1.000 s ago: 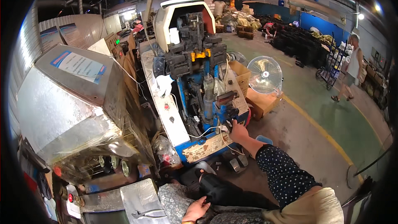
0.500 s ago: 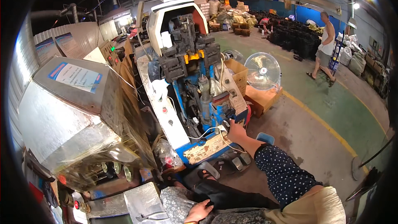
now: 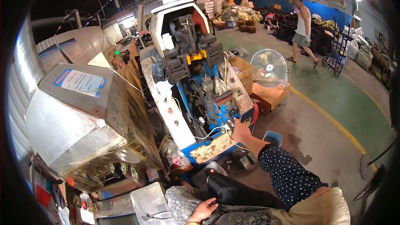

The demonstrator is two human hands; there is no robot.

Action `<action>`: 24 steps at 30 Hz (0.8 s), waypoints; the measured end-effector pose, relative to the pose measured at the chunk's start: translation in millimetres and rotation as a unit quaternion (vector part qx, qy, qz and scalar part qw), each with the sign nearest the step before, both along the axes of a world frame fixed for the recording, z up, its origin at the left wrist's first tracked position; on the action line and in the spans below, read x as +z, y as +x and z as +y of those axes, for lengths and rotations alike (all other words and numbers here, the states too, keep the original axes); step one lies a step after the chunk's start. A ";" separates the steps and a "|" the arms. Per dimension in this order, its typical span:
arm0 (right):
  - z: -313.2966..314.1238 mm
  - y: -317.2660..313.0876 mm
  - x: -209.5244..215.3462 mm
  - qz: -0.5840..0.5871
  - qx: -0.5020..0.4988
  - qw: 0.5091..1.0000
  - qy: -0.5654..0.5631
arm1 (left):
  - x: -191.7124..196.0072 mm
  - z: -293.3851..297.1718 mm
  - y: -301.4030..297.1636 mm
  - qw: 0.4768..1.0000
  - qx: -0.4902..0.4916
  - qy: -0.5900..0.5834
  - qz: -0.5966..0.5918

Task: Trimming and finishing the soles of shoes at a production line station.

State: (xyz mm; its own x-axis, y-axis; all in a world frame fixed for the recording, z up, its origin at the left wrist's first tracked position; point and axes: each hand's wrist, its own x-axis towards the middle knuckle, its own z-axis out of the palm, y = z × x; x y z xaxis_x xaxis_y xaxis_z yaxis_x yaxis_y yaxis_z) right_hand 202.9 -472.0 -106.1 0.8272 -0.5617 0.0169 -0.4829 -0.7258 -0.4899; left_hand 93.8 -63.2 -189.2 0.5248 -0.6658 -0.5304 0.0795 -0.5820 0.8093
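A tall blue and white machine (image 3: 183, 139) with black clamp-like blocks (image 3: 181, 68) and yellow parts stands in front of me. My right arm, in a dark polka-dot sleeve, reaches to its front right corner. There my right hand (image 3: 240, 133) is closed at a black knob (image 3: 234, 111), its fingers partly hidden behind the hand. A white cable runs just beside that hand. On my patterned lap lies my left hand (image 3: 204, 209), fingers stretched and holding nothing. Pliers (image 3: 157, 215) rest on a metal plate (image 3: 146, 200) to its left.
A metal-cased machine (image 3: 71, 116) with plastic sheeting stands at left. A floor fan (image 3: 268, 67) and cardboard box (image 3: 245, 75) are at the machine's right. Pedals (image 3: 246, 162) and a blue basin (image 3: 273, 137) are on the floor. A person (image 3: 303, 25) walks near a hand truck (image 3: 336, 52).
The view has shifted slightly, so the machine sits a little farther right. My right hand remains at the knob and my left on my lap. The walking person has moved left.
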 end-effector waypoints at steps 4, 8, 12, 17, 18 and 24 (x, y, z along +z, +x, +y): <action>-6.1 1.8 -3.3 -0.001 -0.004 1.000 -0.008 | 104.5 -16.7 4.5 0.973 0.025 -0.193 0.126; -4.4 -1.6 -6.0 -0.001 -0.001 1.000 -0.016 | 262.9 -46.0 -7.8 0.895 -0.175 -0.396 0.106; 0.5 1.6 -2.5 -0.011 0.005 1.000 -0.022 | 320.5 -86.1 -41.7 0.727 -0.289 -0.592 0.196; -10.1 -0.7 -0.6 0.002 0.009 0.999 -0.032 | 346.1 -131.6 -63.3 0.593 -0.363 -0.649 0.307; -11.3 -0.1 -0.1 0.013 0.010 0.999 -0.035 | 346.7 -137.0 -66.7 0.535 -0.378 -0.690 0.309; -2.4 2.0 5.4 0.049 0.015 0.998 -0.025 | 362.5 -141.9 -71.6 0.512 -0.383 -0.703 0.311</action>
State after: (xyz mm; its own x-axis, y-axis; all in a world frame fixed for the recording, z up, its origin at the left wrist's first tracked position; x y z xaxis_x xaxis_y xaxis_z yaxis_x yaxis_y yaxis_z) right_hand 204.9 -474.4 -100.7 0.8430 -0.5366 -0.0376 -0.5038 -0.7631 -0.4047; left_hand 22.2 -205.2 173.3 -0.1554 -0.5019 0.8509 0.7604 0.4891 0.4274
